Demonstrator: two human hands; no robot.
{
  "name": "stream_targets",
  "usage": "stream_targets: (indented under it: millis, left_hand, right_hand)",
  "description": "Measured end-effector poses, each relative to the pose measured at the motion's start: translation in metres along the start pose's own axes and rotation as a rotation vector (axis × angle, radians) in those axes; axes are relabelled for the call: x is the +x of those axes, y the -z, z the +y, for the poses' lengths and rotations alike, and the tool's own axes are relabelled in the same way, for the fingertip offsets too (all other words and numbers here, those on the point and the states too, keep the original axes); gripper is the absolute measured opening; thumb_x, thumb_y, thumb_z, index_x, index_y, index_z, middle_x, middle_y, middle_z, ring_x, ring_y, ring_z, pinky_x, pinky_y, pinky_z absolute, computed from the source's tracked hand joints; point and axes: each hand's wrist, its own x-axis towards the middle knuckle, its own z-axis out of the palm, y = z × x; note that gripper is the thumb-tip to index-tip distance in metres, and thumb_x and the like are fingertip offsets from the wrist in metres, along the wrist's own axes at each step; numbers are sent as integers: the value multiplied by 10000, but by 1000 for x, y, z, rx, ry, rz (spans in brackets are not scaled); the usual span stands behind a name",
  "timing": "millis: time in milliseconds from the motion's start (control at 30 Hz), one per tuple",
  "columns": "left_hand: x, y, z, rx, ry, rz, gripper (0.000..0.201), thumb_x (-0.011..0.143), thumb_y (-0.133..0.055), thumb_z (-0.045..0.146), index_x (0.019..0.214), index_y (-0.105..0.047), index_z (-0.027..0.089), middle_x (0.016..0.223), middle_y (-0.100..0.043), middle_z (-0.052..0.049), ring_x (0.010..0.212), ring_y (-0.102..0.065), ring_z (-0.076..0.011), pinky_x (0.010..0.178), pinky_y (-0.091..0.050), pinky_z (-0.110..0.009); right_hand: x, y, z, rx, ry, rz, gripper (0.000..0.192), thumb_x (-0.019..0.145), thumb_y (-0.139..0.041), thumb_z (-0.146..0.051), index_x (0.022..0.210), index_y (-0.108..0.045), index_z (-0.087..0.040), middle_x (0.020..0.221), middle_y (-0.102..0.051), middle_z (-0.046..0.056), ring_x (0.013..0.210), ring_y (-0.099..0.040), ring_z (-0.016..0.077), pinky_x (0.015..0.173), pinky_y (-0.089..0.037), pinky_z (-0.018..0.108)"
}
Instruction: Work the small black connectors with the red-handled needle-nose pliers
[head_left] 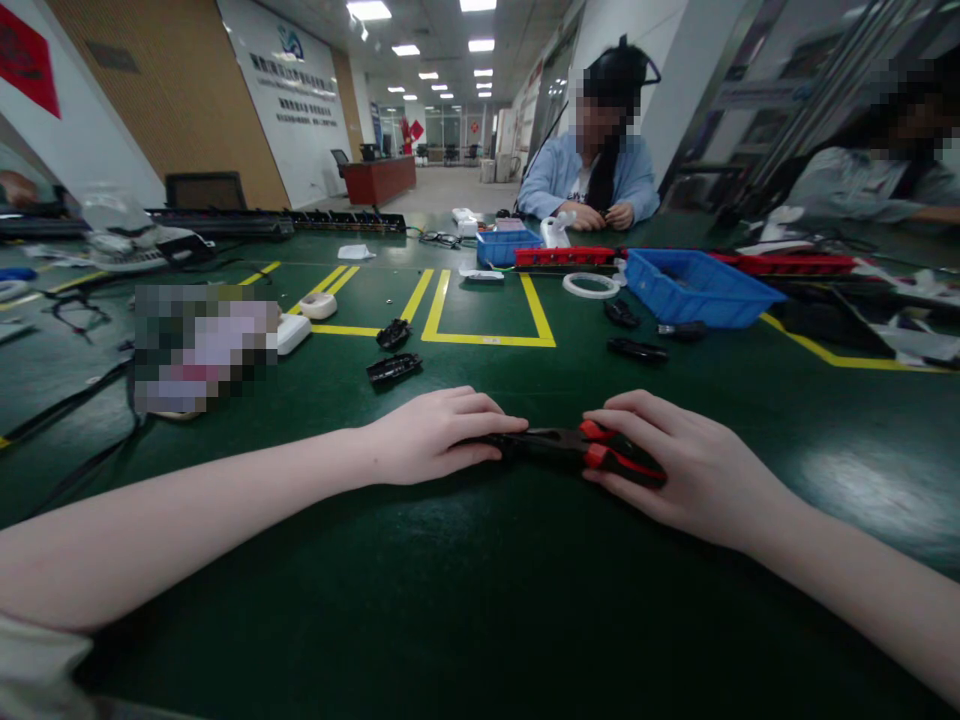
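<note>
Green counter (480, 600) carrying everything. Beyond the pliers, a blue bin (694, 285), then two black parts (394, 352) nearer. Pliers (577, 452) flat on the counter between both hands. Left hand (431, 437) resting on the nose end, fingers flat. Right hand (675, 465) over the red-black handles, fingers curled around them.

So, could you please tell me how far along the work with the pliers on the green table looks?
Nothing looks finished. In hand: the left hand rests on the black nose end of the red-and-black pliers, and the right hand covers their handles, flat on the green table. Left: two black plastic parts lie untouched beyond the hands, two more near the blue bin.
</note>
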Motion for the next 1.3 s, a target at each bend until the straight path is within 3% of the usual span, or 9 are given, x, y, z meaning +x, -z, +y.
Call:
stream_targets:
  millis: [667, 967, 1300]
  left_hand:
    - [-1, 1, 1, -45, -40, 33, 353, 985, -555, 193, 1337, -567, 193, 1331, -613, -102, 1148, -582, -238, 978, -524, -411]
    - [-2, 0, 2, -28, -47, 70, 338, 976, -556, 187, 1314, -569, 196, 1375, -516, -123, 1234, -562, -252, 1009, -532, -413]
    - [0, 0, 1, -47, 17, 20, 435, 958, -590, 203, 1381, -495, 165, 1318, -566, -128, 1160, -591, -241, 972, -535, -400]
  right_hand:
    - [1, 0, 1, 2, 14, -12, 376, 928, -553, -433, 1175, -594, -153, 1064, -660, 126, 853, -676, 237, 702, -581, 361]
    - [2, 0, 2, 28, -3, -21, 381, 919, -564, -433, 1179, -593, -156, 1060, -664, 123, 848, -680, 238, 689, -588, 367]
    - [1, 0, 1, 91, -61, -61, 390, 913, -566, -466, 1161, -616, -169, 1054, -673, 120, 854, -688, 241, 693, -592, 375]
